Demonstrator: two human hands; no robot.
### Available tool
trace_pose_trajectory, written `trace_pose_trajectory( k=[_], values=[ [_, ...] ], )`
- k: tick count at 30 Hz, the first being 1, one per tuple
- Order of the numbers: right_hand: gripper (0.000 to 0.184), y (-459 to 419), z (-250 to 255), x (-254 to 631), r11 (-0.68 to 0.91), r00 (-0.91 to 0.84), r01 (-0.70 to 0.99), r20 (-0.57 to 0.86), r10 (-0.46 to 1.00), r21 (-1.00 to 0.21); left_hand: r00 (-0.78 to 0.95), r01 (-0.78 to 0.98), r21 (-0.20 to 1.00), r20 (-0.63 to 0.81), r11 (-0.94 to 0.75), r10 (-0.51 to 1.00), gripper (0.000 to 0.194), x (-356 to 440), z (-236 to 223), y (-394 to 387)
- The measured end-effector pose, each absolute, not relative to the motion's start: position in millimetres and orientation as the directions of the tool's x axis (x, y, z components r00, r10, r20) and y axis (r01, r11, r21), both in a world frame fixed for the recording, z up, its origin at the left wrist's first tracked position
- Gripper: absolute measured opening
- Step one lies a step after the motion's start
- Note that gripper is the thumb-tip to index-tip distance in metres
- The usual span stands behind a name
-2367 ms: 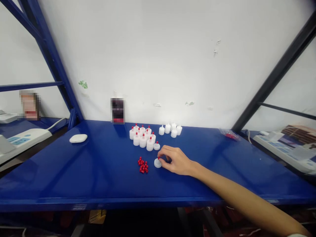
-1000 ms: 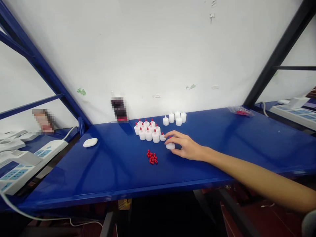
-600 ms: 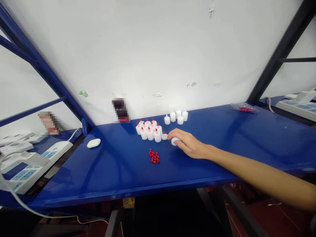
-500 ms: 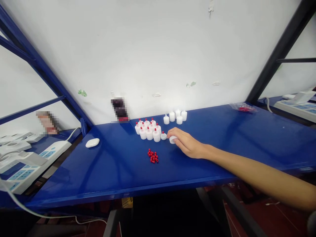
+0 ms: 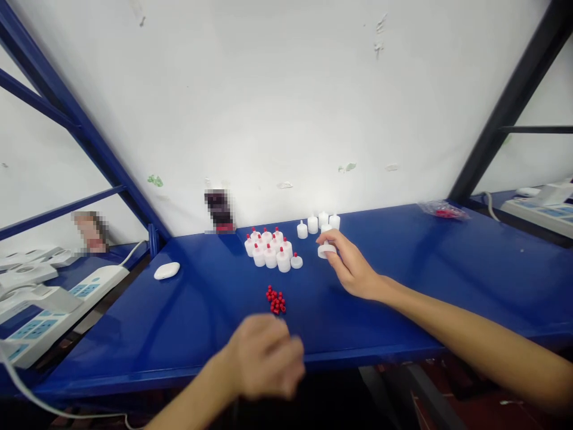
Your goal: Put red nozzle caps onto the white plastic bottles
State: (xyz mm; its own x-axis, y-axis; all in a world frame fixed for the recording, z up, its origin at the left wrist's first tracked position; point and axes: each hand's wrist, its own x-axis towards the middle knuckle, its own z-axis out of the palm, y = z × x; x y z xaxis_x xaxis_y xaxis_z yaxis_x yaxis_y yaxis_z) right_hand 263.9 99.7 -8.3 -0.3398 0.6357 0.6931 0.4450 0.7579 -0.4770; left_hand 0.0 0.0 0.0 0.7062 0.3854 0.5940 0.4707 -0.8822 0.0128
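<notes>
My right hand (image 5: 347,263) pinches a white nozzle lid (image 5: 326,252), a short round piece with its spout up between the fingers, above the table. My left hand (image 5: 268,357) is over the table's front edge, blurred by motion, its fingers bent; whether they hold anything cannot be made out. Just beyond it lies a loose pile of small red caps (image 5: 276,300). Further back stand several white bottles (image 5: 270,257) with red tips, grouped together. A short white lid with a red tip (image 5: 296,261) sits at their right side.
Several white bottles or lids without red tips (image 5: 313,224) stand near the wall, one partly behind my right hand. A white oval case (image 5: 167,270) lies left on the blue table (image 5: 197,310). A clear bag with red pieces (image 5: 443,210) is at the back right. Power strips (image 5: 58,319) lie far left.
My left hand has come into view from below. My right hand has moved slightly right with the nozzle lid, which now shows its spout upward. The view has tilted up a little.
</notes>
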Motion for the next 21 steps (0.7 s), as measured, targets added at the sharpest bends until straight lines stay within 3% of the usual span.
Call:
trace_pose_trajectory(
  k=[3, 5, 9, 12, 21],
  values=[
    [0.019, 101.4, -6.7, 264.2, 0.715, -0.307, 0.470, 0.663, 0.682, -0.518, 0.627, 0.561, 0.188, 0.538, -0.806, 0.562, 0.031, -4.1, 6.6, 70.6],
    [0.020, 103.3, -5.9, 265.3, 0.690, -0.292, 0.479, 0.642, 0.708, -0.543, 0.561, 0.611, 0.230, 0.550, -0.758, 0.619, 0.031, -14.4, 7.8, 107.8],
    [0.022, 108.2, -4.9, 268.7, 0.660, -0.294, 0.475, 0.602, 0.743, -0.582, 0.352, 0.655, 0.320, 0.672, -0.685, 0.651, 0.042, -35.9, -0.5, 143.6],
    [0.022, 110.4, -5.4, 269.6, 0.689, -0.340, 0.482, 0.609, 0.717, -0.541, 0.174, 0.662, 0.390, 0.751, -0.641, 0.637, 0.048, -41.7, -12.8, 146.5],
    [0.024, 118.3, 19.1, 266.6, 0.759, -0.395, 0.481, 0.664, 0.635, -0.439, 0.221, 0.735, 0.416, 0.599, -0.535, 0.770, 0.044, -42.2, -29.7, 149.5]
  ],
)
